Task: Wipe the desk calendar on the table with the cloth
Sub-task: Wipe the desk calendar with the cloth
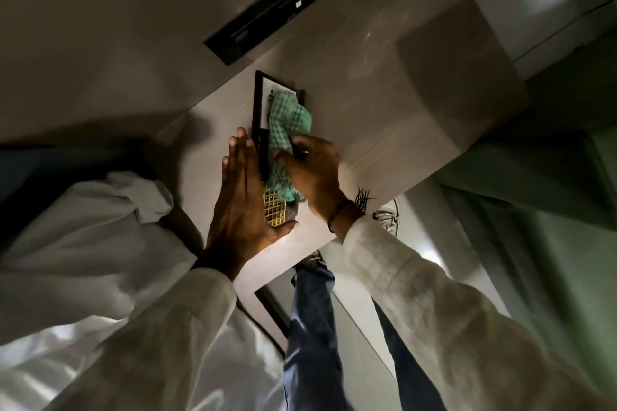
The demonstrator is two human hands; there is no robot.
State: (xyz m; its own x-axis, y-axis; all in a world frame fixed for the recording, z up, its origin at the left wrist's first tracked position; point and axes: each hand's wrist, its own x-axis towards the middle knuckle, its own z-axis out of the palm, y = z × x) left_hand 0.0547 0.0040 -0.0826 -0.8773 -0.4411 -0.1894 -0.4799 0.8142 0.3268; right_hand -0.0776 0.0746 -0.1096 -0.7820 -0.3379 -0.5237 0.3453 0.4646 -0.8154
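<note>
The desk calendar [262, 103] lies flat on the pale table [384, 83], near the table's front edge, w/ its dark frame along the left side and a white page showing at the far end; a yellow grid part shows at the near end, under the left hand. The green checked cloth [288, 123] covers the middle of the calendar, bunched up, and reaches almost to the far end. The right hand [314, 167] holds the cloth: thumb and fingers are curled and pinch a fold of it while pressing it down on the page. The left hand [243, 190] lies flat, fingers straight and pressed together, along the left border of the calendar, thumb spread out across the near end, so it keeps the calendar from sliding. I think the wiping step is in the middle, not finished. The next move probably needs the cloth drawn toward the near end, approx. along the length, and the left hand must shift a bit, bc it covers the grid part. A black flat device [283, 0] lies further back, well apart.
</note>
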